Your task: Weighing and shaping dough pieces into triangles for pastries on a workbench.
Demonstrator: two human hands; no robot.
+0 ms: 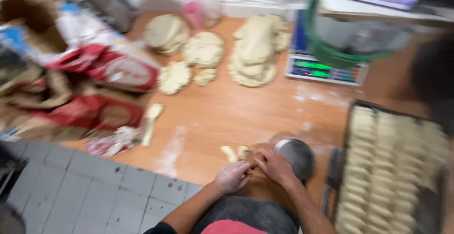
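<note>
1. Head view, far left: red and white flour sacks lay slumped on the wooden table, with brown paper bunched around them.
2. Next came flat rounds of dough near the table's back edge, and a taller dough heap just beside them.
3. At the near edge, the left hand sat curled, fingers drawn together, touching the right hand; blur hid whether it pinched anything.
4. Small dough pieces lay on the table just beyond the hands, close to the fingertips.
5. Beside it, the right hand was bent over with fingers closed toward the left; its grip could not be told.
6. A round grey metal object stood just behind the right hand.
7. A digital scale sat farther back, under a green-rimmed bowl.
8. Far right, a dark tray held rows of shaped dough rolls.
</note>
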